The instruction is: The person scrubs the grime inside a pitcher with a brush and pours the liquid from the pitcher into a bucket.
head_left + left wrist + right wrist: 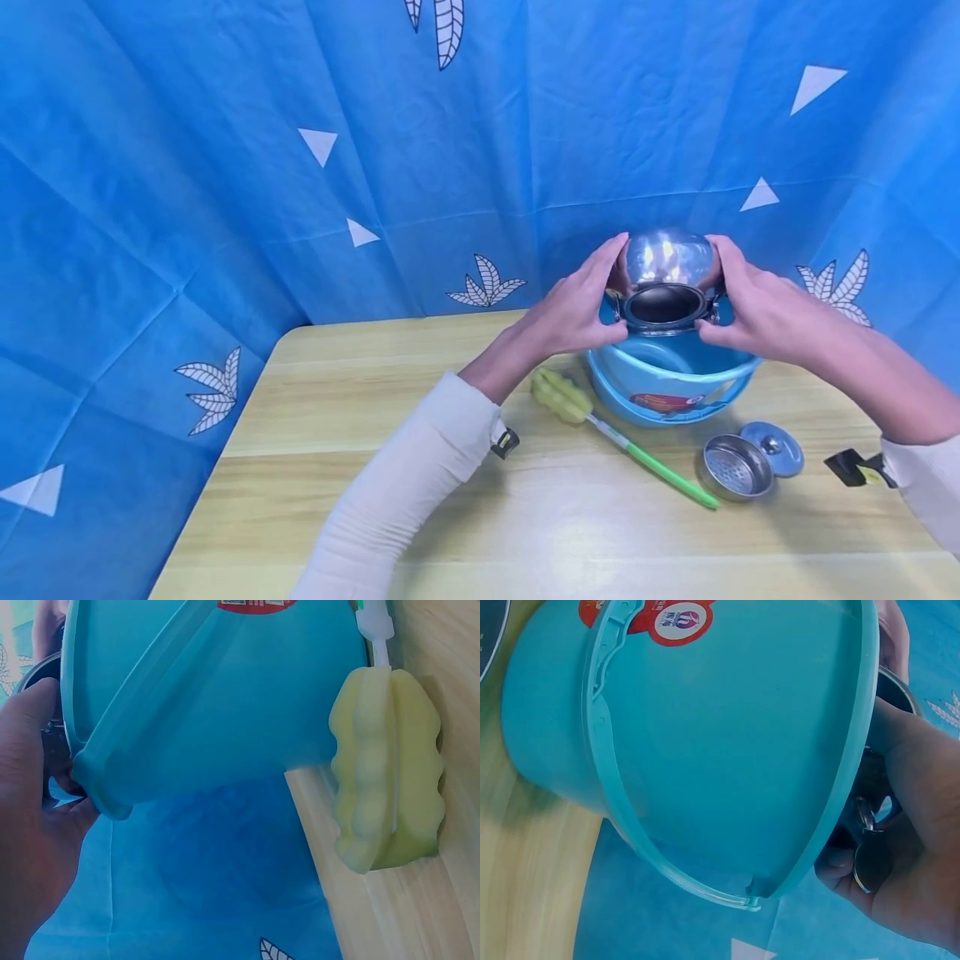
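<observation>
A shiny steel pot with a round belly and a black-edged mouth is tipped over the light blue bucket, its mouth turned toward me. My left hand grips its left side, thumb by the mouth and fingers on the belly. From the right, my right hand holds it the same way. The left wrist view shows the left thumb and fingers around the dark rim, right beside the bucket's edge. In the right wrist view, a metal fitting shows near the right fingers; the bucket hides much of the pot.
A yellow sponge brush with a green handle lies left and in front of the bucket. To the right, a perforated steel strainer stands beside a round lid. A blue patterned curtain hangs behind the wooden table.
</observation>
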`<state>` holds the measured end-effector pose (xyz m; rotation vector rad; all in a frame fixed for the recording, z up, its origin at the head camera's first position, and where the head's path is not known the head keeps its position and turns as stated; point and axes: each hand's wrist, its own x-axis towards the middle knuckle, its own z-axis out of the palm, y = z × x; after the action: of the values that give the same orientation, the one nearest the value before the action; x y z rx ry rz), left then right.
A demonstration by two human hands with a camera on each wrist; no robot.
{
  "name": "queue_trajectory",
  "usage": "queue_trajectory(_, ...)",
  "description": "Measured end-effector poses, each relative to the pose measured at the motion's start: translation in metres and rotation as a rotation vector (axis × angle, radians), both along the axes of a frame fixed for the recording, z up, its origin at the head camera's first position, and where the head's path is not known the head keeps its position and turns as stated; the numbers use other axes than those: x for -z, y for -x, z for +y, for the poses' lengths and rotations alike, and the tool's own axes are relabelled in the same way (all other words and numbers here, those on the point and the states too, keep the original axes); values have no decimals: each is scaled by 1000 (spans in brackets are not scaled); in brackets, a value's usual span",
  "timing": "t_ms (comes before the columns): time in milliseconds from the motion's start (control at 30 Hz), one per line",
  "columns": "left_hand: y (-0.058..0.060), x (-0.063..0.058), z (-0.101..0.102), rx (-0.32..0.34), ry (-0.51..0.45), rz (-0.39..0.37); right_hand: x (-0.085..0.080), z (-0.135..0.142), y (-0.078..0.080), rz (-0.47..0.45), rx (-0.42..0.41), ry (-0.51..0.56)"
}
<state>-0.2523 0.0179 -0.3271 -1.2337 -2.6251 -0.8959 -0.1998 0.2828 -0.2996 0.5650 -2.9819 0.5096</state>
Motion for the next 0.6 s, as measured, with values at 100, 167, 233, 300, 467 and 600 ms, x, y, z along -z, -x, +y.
queue_trajectory(100,-1,1,1,-2,1,18,0,0,-1,11,7,-1)
queue_trajectory(167,-2,2,2,-6,6,34,1,0,-2,11,10,-6)
queue_trajectory(233,-3,3,2,-4,4,50,2,0,-2,10,15,-16)
queue_trajectory(300,-4,4,2,2,3,61,3,-1,-3,18,19,-24)
queue_trajectory(467,-6,5,2,6,-1,78,6,-1,-4,61,19,-26)
queue_trajectory(600,-8,4,2,8,9,81,9,0,-5,86,12,-12)
